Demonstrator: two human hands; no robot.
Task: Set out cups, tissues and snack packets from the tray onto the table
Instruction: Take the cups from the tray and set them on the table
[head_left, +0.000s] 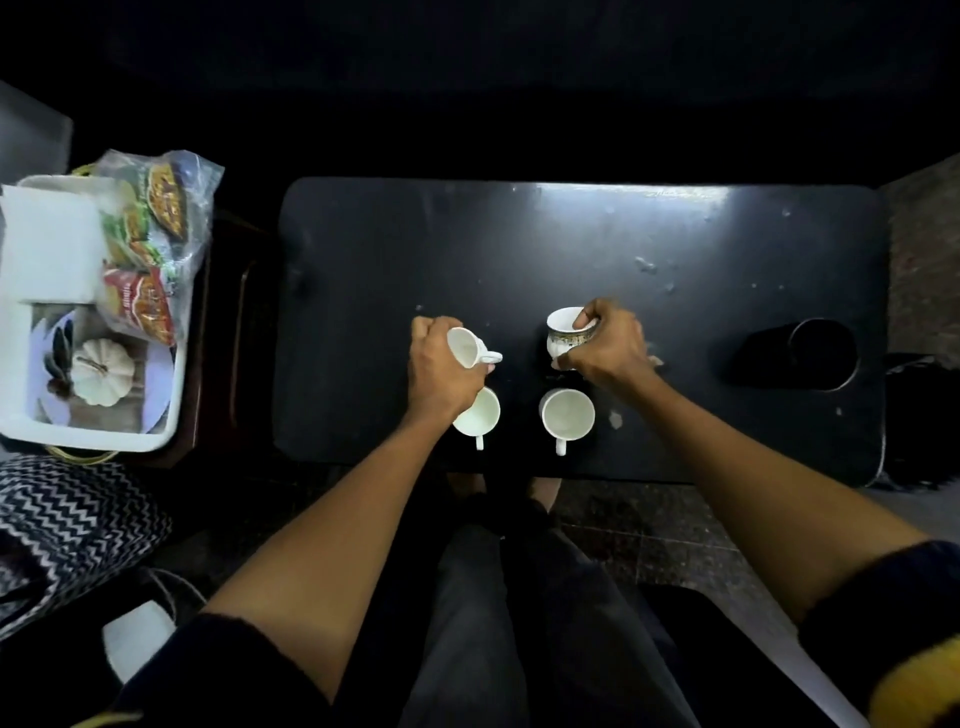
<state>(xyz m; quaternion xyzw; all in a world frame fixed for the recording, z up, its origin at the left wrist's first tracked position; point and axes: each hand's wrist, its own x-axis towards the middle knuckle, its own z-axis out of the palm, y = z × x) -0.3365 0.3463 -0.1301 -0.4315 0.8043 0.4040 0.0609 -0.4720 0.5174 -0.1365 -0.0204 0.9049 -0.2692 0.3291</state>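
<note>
My left hand (439, 369) grips a plain white cup (467, 347), tilted, just above the black table (571, 249). My right hand (605, 343) holds a white cup with a dark patterned band (566, 330) by its rim, beside the first. Two more white cups stand upright near the table's front edge, one (480, 415) partly under my left wrist, the other (567, 415) to its right. The white tray (104, 441) sits at the left on a low stand, holding a stack of white tissues (49, 244) and snack packets in a clear bag (150, 234).
A picture of a white pumpkin (98, 371) shows on the tray's floor. A black round object (810, 356) lies on the table's right side. A zigzag-patterned cloth (67, 525) lies at lower left. My legs are below the table's front edge.
</note>
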